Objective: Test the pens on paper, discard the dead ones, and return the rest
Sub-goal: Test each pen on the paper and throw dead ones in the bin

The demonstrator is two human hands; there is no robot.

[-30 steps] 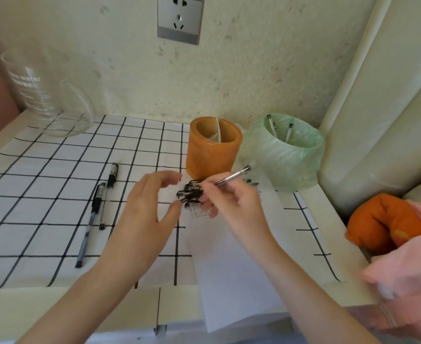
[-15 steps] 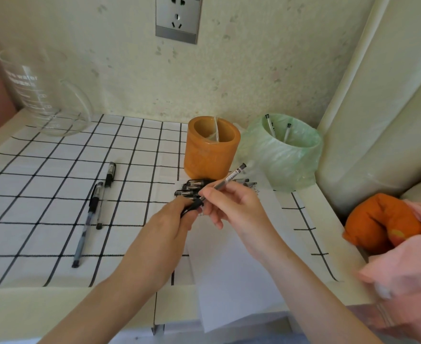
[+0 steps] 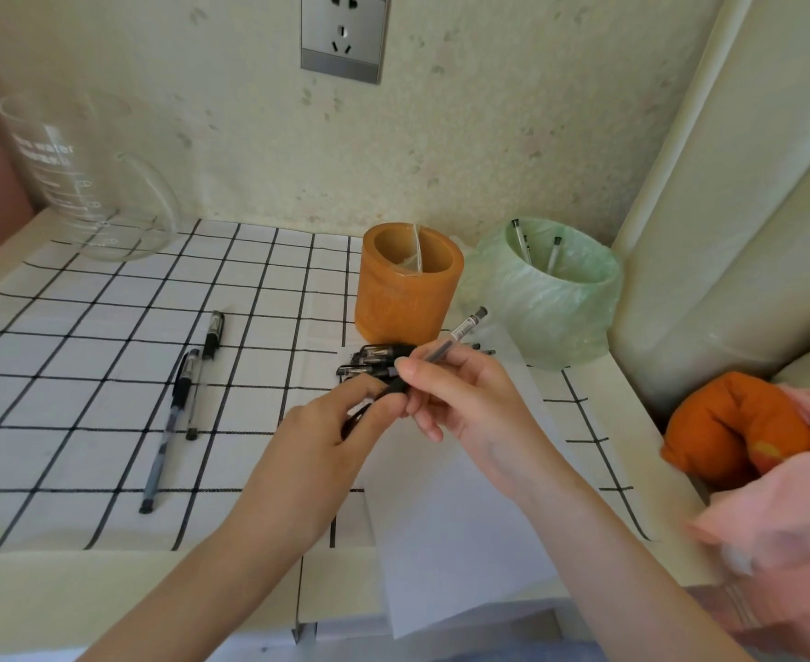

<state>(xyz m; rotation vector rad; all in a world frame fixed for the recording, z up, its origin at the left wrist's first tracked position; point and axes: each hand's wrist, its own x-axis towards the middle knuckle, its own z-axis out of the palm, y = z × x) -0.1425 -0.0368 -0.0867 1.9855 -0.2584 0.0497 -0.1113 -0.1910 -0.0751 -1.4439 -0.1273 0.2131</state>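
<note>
Pen [image 3: 460, 332] under test is up off the table, slanting over the white sheet of paper [image 3: 441, 518] that runs from the front edge up under both hands. The right hand [image 3: 470, 398] has its fingers curled round the clear barrel, and the left hand [image 3: 326, 437] pinches the black lower end between thumb and fingertips; whether that end is a cap or the rubber grip I cannot tell. It should handle as a light, stiff plastic stick, smooth enough to slip or roll, so the best hold for writing is probably low on the barrel near the tip, and a cap would want a straight pull. A small printed label sits near its upper end, too small to read. Just behind the hands a pile of pens [image 3: 374, 359] lies on the top of the sheet. To the left, well apart from it, two pens [image 3: 166, 432] lie side by side on the checked cloth [image 3: 82, 375]. Beyond the pile stands an orange holder [image 3: 407, 289] that shows no pens, and just beside it on the right a green-lined bin [image 3: 551, 303] with a few discarded pens [image 3: 517, 236] poking up inside. At the far left corner stands a glass jug [image 3: 82, 183] printed in white with "water"; the lines below are blurred. A wall socket [image 3: 343, 35] sits above.
</note>
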